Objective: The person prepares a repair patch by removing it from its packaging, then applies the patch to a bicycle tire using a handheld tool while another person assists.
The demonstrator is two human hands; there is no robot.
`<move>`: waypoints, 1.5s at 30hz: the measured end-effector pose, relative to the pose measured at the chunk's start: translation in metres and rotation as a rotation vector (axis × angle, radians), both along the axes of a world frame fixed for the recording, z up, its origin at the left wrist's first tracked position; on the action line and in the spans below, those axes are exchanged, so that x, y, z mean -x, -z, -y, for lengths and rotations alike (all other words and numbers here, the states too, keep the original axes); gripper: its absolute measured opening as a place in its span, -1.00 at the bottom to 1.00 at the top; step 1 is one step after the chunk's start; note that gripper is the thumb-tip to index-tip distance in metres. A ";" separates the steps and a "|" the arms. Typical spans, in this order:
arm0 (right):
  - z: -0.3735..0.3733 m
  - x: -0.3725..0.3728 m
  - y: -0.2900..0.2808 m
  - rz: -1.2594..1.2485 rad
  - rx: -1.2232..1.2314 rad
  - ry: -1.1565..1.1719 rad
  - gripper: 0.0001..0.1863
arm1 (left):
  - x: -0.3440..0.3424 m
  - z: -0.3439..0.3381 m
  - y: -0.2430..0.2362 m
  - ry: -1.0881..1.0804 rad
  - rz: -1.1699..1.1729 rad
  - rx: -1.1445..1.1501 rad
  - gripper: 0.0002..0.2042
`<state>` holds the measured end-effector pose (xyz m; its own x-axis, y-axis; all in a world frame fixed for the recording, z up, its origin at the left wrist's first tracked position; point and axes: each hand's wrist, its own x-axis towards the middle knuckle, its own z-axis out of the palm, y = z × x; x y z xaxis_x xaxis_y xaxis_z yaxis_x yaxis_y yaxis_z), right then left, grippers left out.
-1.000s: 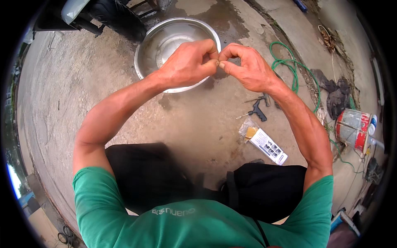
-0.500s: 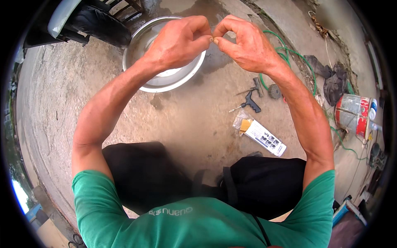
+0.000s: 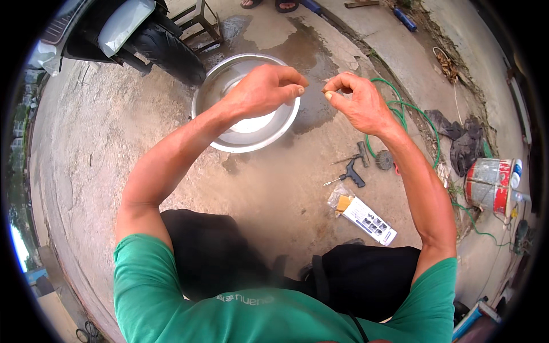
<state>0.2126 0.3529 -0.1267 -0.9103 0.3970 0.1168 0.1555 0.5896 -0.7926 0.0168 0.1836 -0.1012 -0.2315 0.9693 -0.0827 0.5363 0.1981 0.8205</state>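
Note:
Over the wide metal basin (image 3: 251,144), my left hand (image 3: 266,94) holds its thumb close against its bent fingers; whatever may be between them is too small to make out. A short gap to the right, my right hand (image 3: 360,106) pinches thumb and forefinger together, and a tiny dark bit seems to show at the tips. Below the right hand lie a black T-handled tool (image 3: 353,173) with a metal tip, a second dark tool (image 3: 362,154), and a round bristled wheel (image 3: 384,160). An opened white box (image 3: 372,222) with a tan piece sticking out lies nearer me.
A vehicle's black tyre (image 3: 166,51) and a small stool (image 3: 200,26) stand beyond the basin. Green hose (image 3: 429,123) coils at right, near dark cloth (image 3: 466,146) and a red-and-grey bucket (image 3: 489,186). Someone's sandalled feet (image 3: 286,4) show at the far edge. Wet concrete surrounds the basin.
My hands, whose fingertips met before, have drawn apart. The view has shifted, so the basin and tools sit lower and more of the far ground shows, including another person's feet.

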 end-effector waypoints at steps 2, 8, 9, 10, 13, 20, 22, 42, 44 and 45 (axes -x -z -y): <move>0.007 0.002 -0.001 -0.013 0.038 -0.018 -0.79 | -0.005 0.003 -0.002 -0.012 -0.098 0.019 -0.65; 0.020 0.004 -0.007 -0.030 -0.186 -0.028 -0.83 | -0.033 -0.003 -0.007 -0.011 -0.287 -0.022 -0.72; 0.021 0.004 -0.007 -0.028 -0.231 -0.024 -0.82 | -0.035 -0.004 -0.005 -0.030 -0.318 -0.026 -0.74; 0.023 0.003 -0.007 -0.024 -0.278 -0.018 -0.82 | -0.038 -0.006 -0.001 -0.047 -0.347 -0.031 -0.77; 0.029 0.005 -0.007 -0.024 -0.328 -0.004 -0.80 | -0.042 -0.007 0.004 -0.109 -0.360 -0.046 -0.84; 0.028 0.003 -0.015 0.118 0.104 -0.033 -0.72 | -0.041 -0.001 0.015 -0.032 -0.552 -0.247 -0.90; 0.029 0.003 -0.028 0.242 0.262 -0.024 -0.71 | -0.040 0.000 0.013 0.010 -0.630 -0.342 -0.91; -0.007 -0.006 -0.018 0.133 0.492 -0.071 -0.81 | -0.019 -0.014 -0.004 -0.214 -0.081 -0.108 -0.73; -0.012 -0.002 -0.005 0.038 0.521 -0.036 -0.81 | -0.004 -0.011 -0.007 -0.264 0.136 -0.063 -0.68; -0.014 -0.002 -0.002 -0.009 0.533 -0.011 -0.81 | -0.003 -0.010 -0.006 -0.230 0.137 -0.090 -0.68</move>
